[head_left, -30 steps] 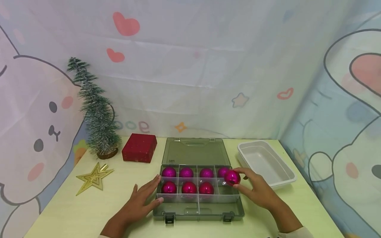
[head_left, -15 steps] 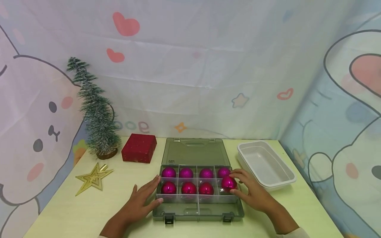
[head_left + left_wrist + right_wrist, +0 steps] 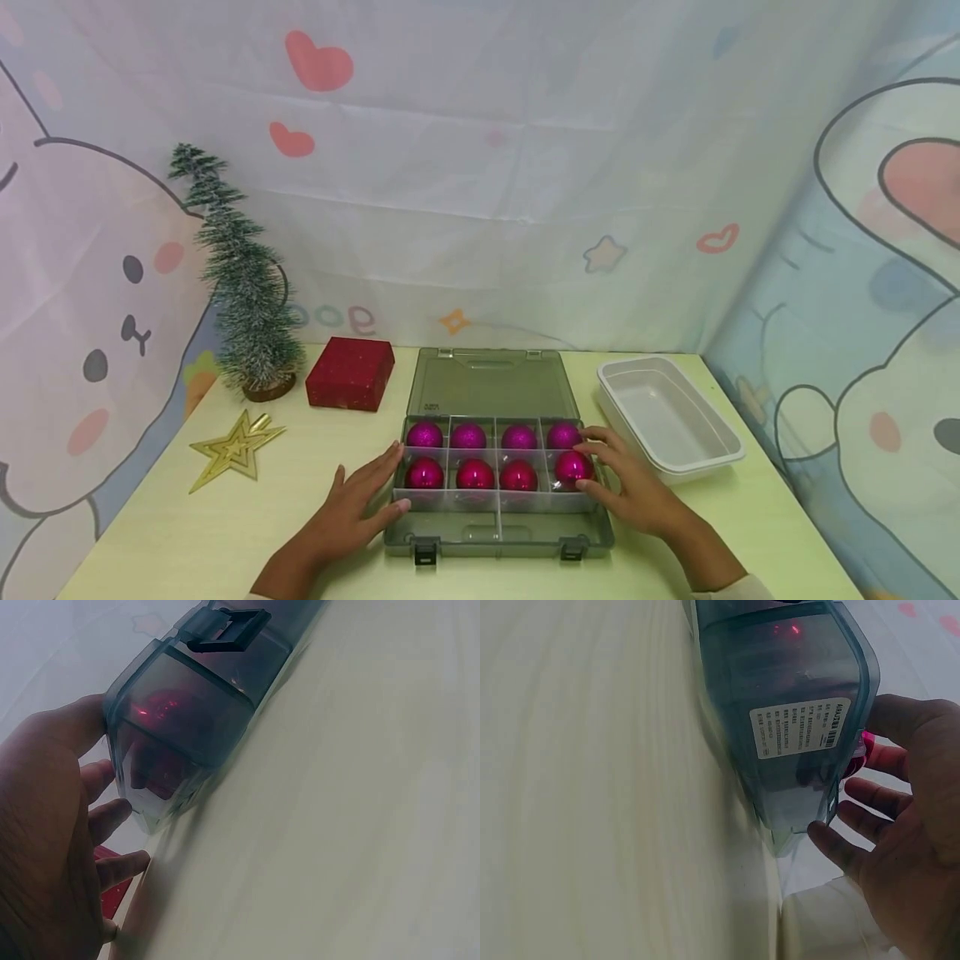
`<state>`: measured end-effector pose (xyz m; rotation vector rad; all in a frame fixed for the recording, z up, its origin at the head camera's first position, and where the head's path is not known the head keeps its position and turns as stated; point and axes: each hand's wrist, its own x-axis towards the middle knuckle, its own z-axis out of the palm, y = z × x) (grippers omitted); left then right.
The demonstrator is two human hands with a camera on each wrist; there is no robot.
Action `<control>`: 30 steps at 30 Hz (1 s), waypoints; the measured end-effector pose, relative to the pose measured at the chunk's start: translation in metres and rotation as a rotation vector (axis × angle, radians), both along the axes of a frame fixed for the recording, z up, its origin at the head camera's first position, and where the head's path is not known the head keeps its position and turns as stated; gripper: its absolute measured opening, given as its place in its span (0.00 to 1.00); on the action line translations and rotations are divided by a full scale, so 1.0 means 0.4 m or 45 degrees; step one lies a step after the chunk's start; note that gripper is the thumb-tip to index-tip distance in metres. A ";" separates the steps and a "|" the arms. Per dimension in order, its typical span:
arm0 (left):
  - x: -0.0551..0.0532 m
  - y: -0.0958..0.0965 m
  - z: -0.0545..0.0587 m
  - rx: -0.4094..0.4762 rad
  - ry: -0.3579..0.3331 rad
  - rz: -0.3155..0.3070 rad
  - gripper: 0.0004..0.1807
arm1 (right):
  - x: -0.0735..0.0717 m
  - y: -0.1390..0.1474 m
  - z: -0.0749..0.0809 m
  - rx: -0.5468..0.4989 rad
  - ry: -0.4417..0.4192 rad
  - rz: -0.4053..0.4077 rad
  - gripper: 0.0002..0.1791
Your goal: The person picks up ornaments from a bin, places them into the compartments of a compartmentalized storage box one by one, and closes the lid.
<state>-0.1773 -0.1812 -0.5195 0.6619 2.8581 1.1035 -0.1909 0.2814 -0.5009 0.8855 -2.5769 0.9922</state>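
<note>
A transparent grey divided storage box (image 3: pixel 431 523) lies on the table with its lid laid back. Its back row holds purple glitter baubles (image 3: pixel 469 436); shiny pink-red baubles (image 3: pixel 475 474) sit in the middle row. My right hand (image 3: pixel 633 487) pinches the shiny bauble (image 3: pixel 573 468) in the middle row's rightmost compartment between thumb and fingertips. In the right wrist view, part of this bauble (image 3: pixel 861 754) shows above the box rim, by the fingers. My left hand (image 3: pixel 352 515) rests against the box's left side, fingers extended and thumb on the rim.
A small artificial Christmas tree (image 3: pixel 251 308), a gold star topper (image 3: pixel 238 448) and a red box (image 3: pixel 351 373) stand on the left. A white plastic tub (image 3: pixel 675 457) sits right of the storage box, close to my right hand. A printed cloth hangs behind.
My right hand has lowered the shiny bauble from above the back right corner, toward me and down into the rightmost middle compartment. My left hand stays on the box side.
</note>
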 end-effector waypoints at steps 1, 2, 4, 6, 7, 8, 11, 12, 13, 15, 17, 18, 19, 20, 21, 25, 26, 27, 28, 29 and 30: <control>0.001 0.000 0.000 0.000 0.003 -0.001 0.44 | 0.000 -0.001 -0.002 -0.007 -0.007 0.002 0.21; 0.001 0.000 0.001 0.000 0.002 0.000 0.44 | 0.000 -0.001 -0.004 -0.018 -0.020 0.004 0.21; 0.002 -0.001 0.001 0.000 0.004 -0.002 0.44 | -0.001 0.000 -0.009 -0.039 -0.050 0.003 0.20; 0.002 0.000 0.001 -0.003 -0.001 -0.002 0.44 | -0.002 0.000 -0.011 -0.058 -0.096 -0.004 0.20; 0.001 0.000 0.001 -0.003 -0.004 0.000 0.44 | -0.003 0.000 -0.013 -0.066 -0.116 -0.008 0.19; 0.001 0.000 0.000 -0.005 -0.009 0.001 0.44 | -0.004 0.001 -0.015 -0.073 -0.139 -0.011 0.19; -0.001 0.001 -0.001 -0.004 -0.016 0.000 0.44 | -0.007 0.000 -0.019 -0.094 -0.185 -0.016 0.19; -0.001 0.001 -0.001 -0.003 -0.013 0.000 0.44 | -0.008 0.000 -0.020 -0.099 -0.193 -0.017 0.19; -0.001 0.001 -0.002 -0.004 -0.014 0.001 0.44 | -0.009 0.000 -0.021 -0.108 -0.200 -0.017 0.19; -0.001 0.000 -0.001 -0.001 -0.013 0.002 0.44 | -0.010 -0.001 -0.022 -0.122 -0.211 -0.016 0.18; 0.000 0.000 0.000 -0.003 -0.007 0.001 0.44 | -0.011 -0.001 -0.023 -0.124 -0.216 -0.019 0.18; 0.000 0.000 0.000 -0.003 -0.005 0.002 0.43 | -0.012 0.000 -0.024 -0.127 -0.220 -0.018 0.18; 0.000 -0.001 0.001 -0.006 -0.002 0.002 0.43 | -0.012 0.000 -0.024 -0.126 -0.225 -0.023 0.18; 0.001 -0.001 0.002 -0.006 0.004 0.000 0.43 | -0.012 0.001 -0.024 -0.125 -0.228 -0.023 0.18; 0.001 -0.001 0.004 -0.007 0.010 -0.002 0.43 | -0.013 0.001 -0.025 -0.123 -0.229 -0.023 0.18; 0.001 -0.001 0.006 -0.022 0.015 -0.001 0.44 | -0.012 0.001 -0.024 -0.134 -0.250 -0.026 0.18; 0.001 -0.001 0.006 -0.021 0.012 -0.002 0.44 | -0.012 0.000 -0.025 -0.142 -0.256 -0.021 0.18; 0.001 -0.001 0.006 -0.021 0.011 -0.003 0.44 | -0.011 0.000 -0.025 -0.149 -0.265 -0.023 0.18; 0.001 0.000 0.005 -0.021 0.010 -0.002 0.44 | -0.011 -0.001 -0.025 -0.157 -0.274 -0.021 0.18; 0.001 0.000 0.004 -0.021 0.007 -0.003 0.44 | -0.010 -0.001 -0.025 -0.164 -0.282 -0.019 0.18; 0.001 0.000 0.004 -0.019 0.009 -0.004 0.44 | -0.009 -0.001 -0.025 -0.171 -0.291 -0.015 0.18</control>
